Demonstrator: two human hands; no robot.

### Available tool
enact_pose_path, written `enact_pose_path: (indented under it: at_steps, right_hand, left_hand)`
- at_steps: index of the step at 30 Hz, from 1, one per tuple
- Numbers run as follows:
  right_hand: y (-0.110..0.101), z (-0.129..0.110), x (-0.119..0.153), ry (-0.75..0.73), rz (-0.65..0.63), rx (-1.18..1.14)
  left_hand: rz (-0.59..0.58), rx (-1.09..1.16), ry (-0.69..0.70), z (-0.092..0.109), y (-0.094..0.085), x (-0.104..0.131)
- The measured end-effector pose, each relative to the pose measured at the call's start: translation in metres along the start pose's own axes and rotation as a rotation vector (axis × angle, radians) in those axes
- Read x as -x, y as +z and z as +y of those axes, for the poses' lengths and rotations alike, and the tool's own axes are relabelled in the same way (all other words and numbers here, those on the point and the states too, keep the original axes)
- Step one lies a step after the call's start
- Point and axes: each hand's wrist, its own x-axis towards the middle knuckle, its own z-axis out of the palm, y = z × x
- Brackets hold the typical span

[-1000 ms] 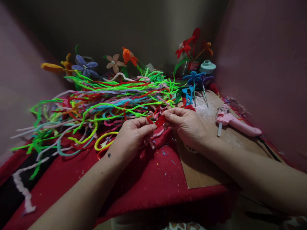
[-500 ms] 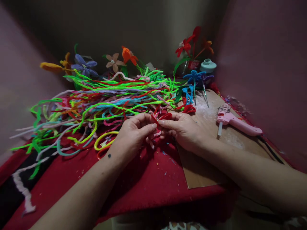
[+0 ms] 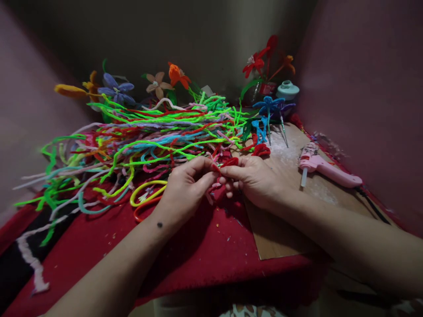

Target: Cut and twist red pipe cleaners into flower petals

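A red pipe cleaner (image 3: 230, 163), bent into a narrow loop like a petal, is pinched between both hands above the red cloth. My left hand (image 3: 189, 182) is closed, its thumb and index fingertip on the left end of the piece. My right hand (image 3: 254, 178) is closed too, thumb and index finger gripping it just to the right. The fingers cover part of the piece. Behind the hands lies a big pile of coloured pipe cleaners (image 3: 158, 127), mostly bright green. Looped red pipe cleaners (image 3: 261, 150) rest beyond my right hand.
A pink glue gun (image 3: 330, 169) lies on a brown board (image 3: 274, 240) at the right. Blue flowers (image 3: 269, 105) and a pale blue bottle (image 3: 288, 90) stand behind it. Finished flowers (image 3: 117, 89) line the back. Small scraps dot the red cloth (image 3: 198, 259).
My left fingers have shifted slightly right and closed further over the left end of the red pipe cleaner. The right hand's lower fingers have uncurled a little.
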Motion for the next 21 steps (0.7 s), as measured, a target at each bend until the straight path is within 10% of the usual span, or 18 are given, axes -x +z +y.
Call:
enact_pose_path:
  at_steps: [6,11,15,21]
  right_hand:
    - [0.0,0.003,-0.002,-0.026,-0.032,-0.033]
    - [0.0,-0.003,0.005,-0.204,-0.021,0.179]
    - [0.001,-0.007,0.01,-0.396,0.063,0.408]
    - [0.0,-0.004,0.01,-0.566,0.055,0.626]
  left_hand:
    - [-0.001,-0.609,0.624,-0.017,-0.005,0.0]
    - [-0.018,-0.011,0.11,-0.004,-0.008,-0.001]
    - [-0.258,0.489,-0.342,-0.001,-0.011,-0.004]
    - [-0.287,0.431,-0.387,-0.002,-0.012,-0.005]
